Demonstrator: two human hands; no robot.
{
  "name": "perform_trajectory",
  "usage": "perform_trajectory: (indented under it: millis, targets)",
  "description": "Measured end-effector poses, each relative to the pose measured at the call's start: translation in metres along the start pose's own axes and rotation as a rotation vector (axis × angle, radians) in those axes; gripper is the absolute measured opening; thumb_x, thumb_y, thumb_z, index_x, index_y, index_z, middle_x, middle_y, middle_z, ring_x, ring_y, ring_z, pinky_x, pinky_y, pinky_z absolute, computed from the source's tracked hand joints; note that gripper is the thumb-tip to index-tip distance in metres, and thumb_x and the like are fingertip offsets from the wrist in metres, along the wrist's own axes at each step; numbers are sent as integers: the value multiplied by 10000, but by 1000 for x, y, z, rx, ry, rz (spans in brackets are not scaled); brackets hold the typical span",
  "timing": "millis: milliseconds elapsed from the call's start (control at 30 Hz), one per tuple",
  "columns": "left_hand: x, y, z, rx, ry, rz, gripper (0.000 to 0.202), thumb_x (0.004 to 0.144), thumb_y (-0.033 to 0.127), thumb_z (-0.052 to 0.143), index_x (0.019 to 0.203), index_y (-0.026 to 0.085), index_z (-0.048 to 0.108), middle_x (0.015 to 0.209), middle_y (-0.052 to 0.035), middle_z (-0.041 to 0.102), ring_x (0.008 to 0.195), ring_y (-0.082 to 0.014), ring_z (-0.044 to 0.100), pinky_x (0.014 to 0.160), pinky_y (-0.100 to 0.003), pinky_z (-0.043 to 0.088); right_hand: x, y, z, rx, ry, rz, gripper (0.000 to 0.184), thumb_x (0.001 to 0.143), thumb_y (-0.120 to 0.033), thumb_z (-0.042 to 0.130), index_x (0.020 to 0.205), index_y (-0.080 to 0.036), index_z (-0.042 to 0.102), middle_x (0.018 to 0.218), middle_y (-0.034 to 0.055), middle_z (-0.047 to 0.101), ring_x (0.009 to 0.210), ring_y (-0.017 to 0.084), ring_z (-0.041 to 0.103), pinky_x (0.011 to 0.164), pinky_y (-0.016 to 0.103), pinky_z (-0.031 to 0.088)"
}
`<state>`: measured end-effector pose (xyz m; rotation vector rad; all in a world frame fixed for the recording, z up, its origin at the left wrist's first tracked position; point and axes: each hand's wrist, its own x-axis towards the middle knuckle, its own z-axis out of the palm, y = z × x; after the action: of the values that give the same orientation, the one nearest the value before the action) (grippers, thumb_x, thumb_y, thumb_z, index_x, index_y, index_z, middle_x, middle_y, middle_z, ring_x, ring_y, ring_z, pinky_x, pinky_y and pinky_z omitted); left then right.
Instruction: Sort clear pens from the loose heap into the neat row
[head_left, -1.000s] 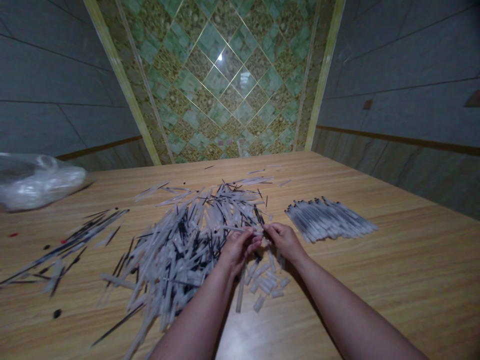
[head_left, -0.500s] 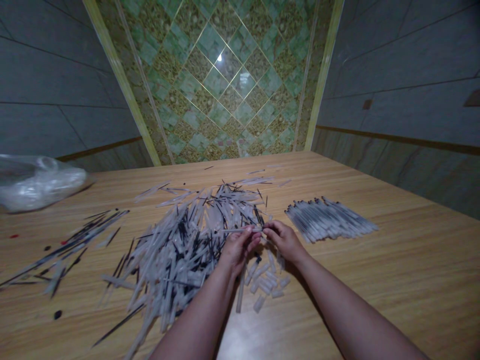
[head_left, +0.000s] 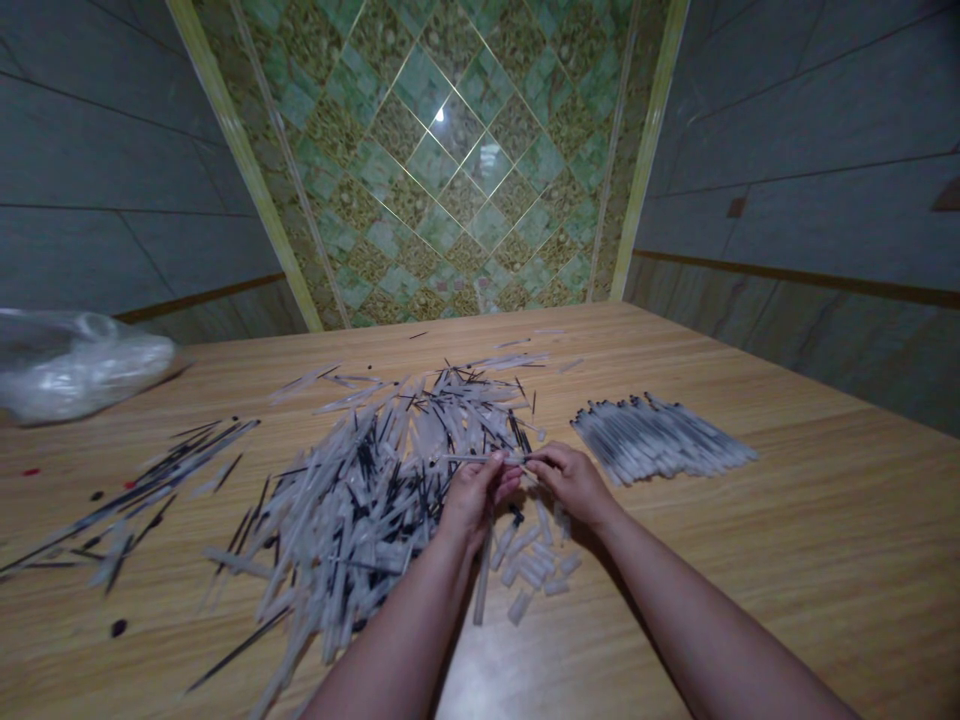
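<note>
Just right of the big heap, both hands meet on one slim clear pen barrel [head_left: 469,458] held roughly level. My left hand [head_left: 474,492] pinches it along its length between thumb and fingers. My right hand [head_left: 568,480] closes on its right end, where something dark shows; the fingers hide most of it. Under the hands lie several short clear pen caps [head_left: 532,568]. Close to the left wrist, a loose clear tube [head_left: 481,590] points toward me. The heap of pen parts [head_left: 360,500], clear tubes mixed with thin black pieces, spreads beside the left forearm.
A neat row of pens [head_left: 660,440] with dark ends lies to the right on the wooden table [head_left: 810,560]. Scattered black sticks and tubes [head_left: 150,480] lie at the left. A clear plastic bag [head_left: 82,370] rests at the far left edge. A tiled wall stands behind.
Almost nothing differs. Both hands stay on the pen barrel in nearly the same place, with only a slight shift of the fingers.
</note>
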<state>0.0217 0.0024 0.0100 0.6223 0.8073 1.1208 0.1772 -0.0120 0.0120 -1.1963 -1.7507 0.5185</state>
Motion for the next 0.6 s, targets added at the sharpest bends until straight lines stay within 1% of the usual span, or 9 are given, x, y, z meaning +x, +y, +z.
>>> perform_trajectory:
  millis: [100,200,300,367,400,467,533,567,600]
  targets:
    - [0,1,0,-21,37,-4,162,732,220,621,703,60,623,618,-95,661,574,-124,636,575,-189,533,-1,-4,2,-28,48,-99,151,794,-275,529,828,-196,654,792,51,630,771,167,565,712,273,421]
    - [-2,2,0,-35,4,-7,149,732,207,622,708,60,626,648,-97,668,604,-120,640,606,-186,534,-1,-5,4,-76,47,-138,198,834,-308,471,848,-195,632,818,57,612,804,167,550,736,273,413]
    - [-3,2,0,-21,-71,-20,137,713,175,641,789,62,627,722,-105,682,664,-126,648,643,-188,533,-1,-2,4,-140,-7,-97,338,880,-359,355,731,-184,604,705,36,567,706,149,526,665,258,400]
    - [-3,2,0,-10,-100,-30,175,705,168,649,845,68,618,749,-104,685,688,-131,651,656,-193,533,0,2,4,-136,-34,-22,427,895,-387,292,651,-178,573,617,19,533,621,134,500,607,247,385]
    - [-3,2,-1,-9,-107,-30,189,704,168,650,862,70,614,754,-103,686,693,-132,652,661,-195,533,0,4,4,-109,-40,17,443,895,-401,282,646,-175,570,610,19,535,609,131,499,594,245,382]
    - [-3,2,-1,-12,-113,-27,200,705,169,649,875,71,609,759,-102,686,698,-130,651,671,-195,531,-1,7,3,-3,-37,80,391,873,-432,334,736,-173,593,675,27,576,650,137,524,600,244,396]
    - [-2,2,0,-19,-114,-19,197,708,166,645,875,69,607,761,-104,686,700,-129,651,678,-195,530,-1,8,2,126,-21,112,309,810,-447,463,895,-176,586,789,35,606,722,150,550,629,249,419]
    - [-2,3,0,-21,-113,-18,193,710,163,642,874,68,606,763,-105,686,701,-129,651,680,-197,530,-2,7,2,178,-13,121,318,774,-441,521,945,-178,570,827,37,609,745,154,556,643,254,427]
    - [-2,3,0,-23,-112,-17,190,712,161,639,874,68,605,764,-106,686,700,-130,651,682,-200,530,-2,6,2,209,-4,127,328,746,-430,558,955,-178,562,841,37,609,755,156,559,655,258,431]
